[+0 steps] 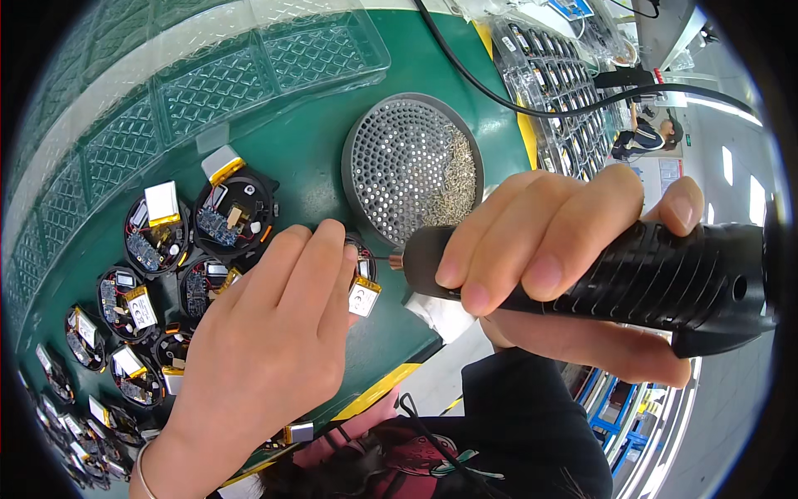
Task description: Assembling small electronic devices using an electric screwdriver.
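Note:
My right hand (549, 241) is wrapped around a black electric screwdriver (640, 274). The tool lies almost level, and its thin bit points left at a round black device housing (366, 264). My left hand (274, 324) grips that housing, its fingers covering most of it. A white battery pack with a yellow taped edge (363, 297) sticks out from the housing beside my fingertips. Whether the bit touches a screw is hidden by my fingers. Just beyond the bit stands a round grey screw tray (359, 179) with a perforated plate and a heap of small screws (457, 179).
Several open round housings (233, 212) with circuit boards and batteries cover the green table (424, 50) at left. Clear plastic trays (216, 91) lie at the far left. A black cable (465, 75) crosses the far side. More trayed parts (553, 75) and a person (644, 137) are beyond.

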Available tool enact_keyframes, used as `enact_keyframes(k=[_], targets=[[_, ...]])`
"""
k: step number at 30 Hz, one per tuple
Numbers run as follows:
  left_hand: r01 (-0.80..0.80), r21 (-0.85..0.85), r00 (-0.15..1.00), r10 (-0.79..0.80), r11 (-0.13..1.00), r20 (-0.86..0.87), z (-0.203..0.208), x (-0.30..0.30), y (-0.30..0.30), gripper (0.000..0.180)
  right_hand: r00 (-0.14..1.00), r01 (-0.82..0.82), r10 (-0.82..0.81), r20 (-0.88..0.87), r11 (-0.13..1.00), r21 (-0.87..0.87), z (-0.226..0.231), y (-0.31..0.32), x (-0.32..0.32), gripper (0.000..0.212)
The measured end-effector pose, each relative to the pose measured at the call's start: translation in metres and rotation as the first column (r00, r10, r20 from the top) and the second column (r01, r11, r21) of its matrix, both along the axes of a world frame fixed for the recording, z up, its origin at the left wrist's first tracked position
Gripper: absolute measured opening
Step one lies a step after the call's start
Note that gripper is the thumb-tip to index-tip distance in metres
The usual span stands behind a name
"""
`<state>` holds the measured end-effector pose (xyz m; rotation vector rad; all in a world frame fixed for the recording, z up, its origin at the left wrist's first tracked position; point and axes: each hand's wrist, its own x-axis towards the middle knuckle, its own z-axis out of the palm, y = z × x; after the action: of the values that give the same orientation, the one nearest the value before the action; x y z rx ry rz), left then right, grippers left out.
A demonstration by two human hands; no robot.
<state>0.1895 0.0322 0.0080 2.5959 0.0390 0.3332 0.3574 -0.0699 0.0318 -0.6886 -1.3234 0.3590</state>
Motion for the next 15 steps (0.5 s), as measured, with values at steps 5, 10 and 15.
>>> enact_keyframes(k=[5, 10, 15], targets=[[-0.012, 0.016, 1.000, 0.012, 1.000, 0.024, 0.000, -0.001, -0.001, 0.051, 0.997, 0.042, -0.043, -0.058, 0.999, -0.005, -0.002, 0.000, -0.004, 0.083], [-0.001, 0.013, 0.999, 0.000, 1.000, 0.042, -0.002, 0.000, -0.001, 0.051, 1.000, -0.001, 0.001, 0.007, 1.000, -0.009, 0.000, -0.003, 0.000, 0.082], [-0.009, -0.030, 0.999, 0.010, 1.000, 0.036, -0.003, 0.001, -0.001, 0.051, 0.975, 0.215, -0.213, 0.069, 0.976, -0.025, 0.002, -0.010, -0.010, 0.082]])
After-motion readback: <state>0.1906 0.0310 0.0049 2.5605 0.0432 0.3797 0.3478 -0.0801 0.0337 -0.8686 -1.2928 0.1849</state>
